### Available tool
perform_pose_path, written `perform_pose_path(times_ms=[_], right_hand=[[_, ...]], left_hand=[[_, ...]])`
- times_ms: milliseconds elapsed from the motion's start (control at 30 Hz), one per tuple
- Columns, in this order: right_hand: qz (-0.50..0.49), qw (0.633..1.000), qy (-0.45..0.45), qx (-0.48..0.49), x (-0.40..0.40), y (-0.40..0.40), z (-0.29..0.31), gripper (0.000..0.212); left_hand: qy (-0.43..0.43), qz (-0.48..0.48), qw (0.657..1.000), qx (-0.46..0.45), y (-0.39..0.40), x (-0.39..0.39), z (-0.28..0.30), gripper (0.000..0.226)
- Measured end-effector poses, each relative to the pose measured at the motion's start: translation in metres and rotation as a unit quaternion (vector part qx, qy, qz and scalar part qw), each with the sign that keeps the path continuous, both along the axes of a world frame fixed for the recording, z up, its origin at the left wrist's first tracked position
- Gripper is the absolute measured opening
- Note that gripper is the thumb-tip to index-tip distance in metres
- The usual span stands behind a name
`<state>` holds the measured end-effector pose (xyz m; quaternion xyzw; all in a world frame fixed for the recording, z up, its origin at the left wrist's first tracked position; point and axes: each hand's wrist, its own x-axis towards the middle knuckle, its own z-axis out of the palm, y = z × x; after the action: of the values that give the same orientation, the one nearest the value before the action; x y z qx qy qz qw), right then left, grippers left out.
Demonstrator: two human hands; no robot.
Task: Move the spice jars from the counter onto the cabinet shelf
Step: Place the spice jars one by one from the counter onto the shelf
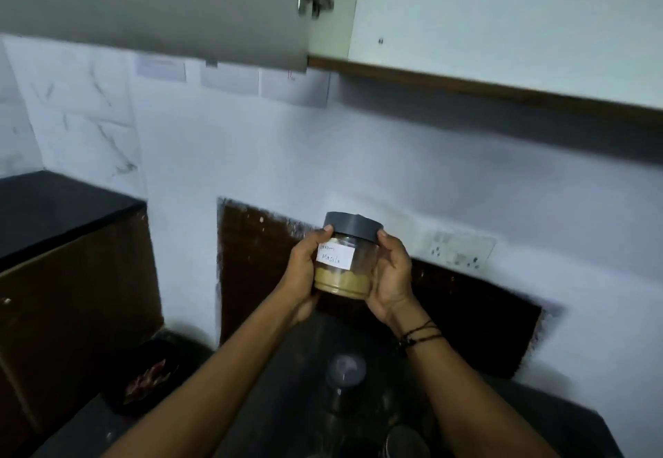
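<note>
Both hands (344, 274) raised (fingers curled)

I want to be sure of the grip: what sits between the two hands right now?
In the head view, the labelled spice jar sits between the left hand and the right hand, raised above the counter with fingers on both sides.

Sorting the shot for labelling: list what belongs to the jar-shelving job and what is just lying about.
Job:
- labelled jar, held by left hand and right hand
- grey-lidded jar on the counter
- cabinet, door open

Lying about:
- wall socket
- papers on the wall
- dark bin
</note>
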<state>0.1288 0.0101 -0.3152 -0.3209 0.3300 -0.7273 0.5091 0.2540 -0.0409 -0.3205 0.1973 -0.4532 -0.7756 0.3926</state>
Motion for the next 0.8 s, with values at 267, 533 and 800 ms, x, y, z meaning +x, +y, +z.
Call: perform_pose_path(times_ms=[267,533,800], right_hand=[[-0.059,0.988,0.085,-0.112,-0.024,-0.018,0.147,0.040],[-0.180,0.964,0.101,-0.166,-0.031,-0.028,0.232,0.026],[-0.401,0.859,0.290,-0.128,-0.045,-0.049,0.306,0.026]], left_hand=[[0.045,0.021,0.989,-0.141,-0.025,-0.027,0.146,0.054],[0.092,0.056,0.971,-0.213,-0.034,-0.047,0.230,0.060],[0.088,0.149,0.939,-0.299,-0.062,-0.073,0.305,0.041]])
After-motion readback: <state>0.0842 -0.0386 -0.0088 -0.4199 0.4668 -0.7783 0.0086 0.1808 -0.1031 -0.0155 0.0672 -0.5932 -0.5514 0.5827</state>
